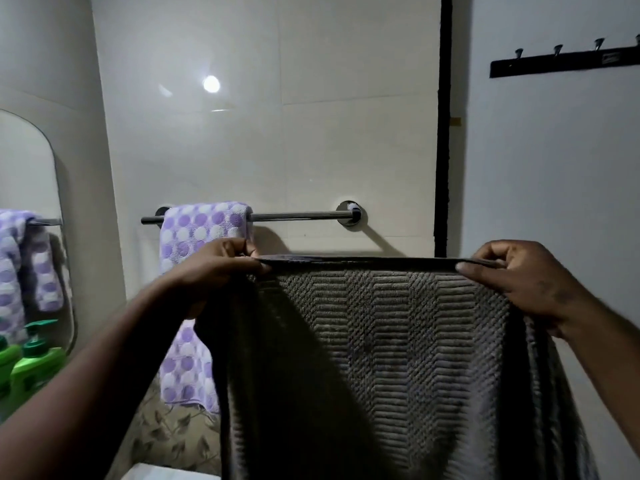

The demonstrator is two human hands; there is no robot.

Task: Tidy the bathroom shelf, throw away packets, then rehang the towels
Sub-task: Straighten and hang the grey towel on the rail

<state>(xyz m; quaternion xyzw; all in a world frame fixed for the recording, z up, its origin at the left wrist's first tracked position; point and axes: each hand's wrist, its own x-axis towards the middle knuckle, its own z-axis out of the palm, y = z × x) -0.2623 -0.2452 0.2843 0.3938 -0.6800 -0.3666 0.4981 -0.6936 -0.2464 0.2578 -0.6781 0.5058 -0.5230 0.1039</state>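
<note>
A grey towel (381, 341) hangs spread between two hands, in front of and just below the rail (298, 215), its top edge level and taut. The left hand (218, 268) pinches one upper corner between thumb and curled fingers; the right hand (519, 282) pinches the other likewise. A spotted towel (201, 230) drapes over the rail's left end. Left of the rail, green bottles (38, 362) stand before a mirror (24, 174); a hook rack (561, 60) is mounted above and to its right.
</note>
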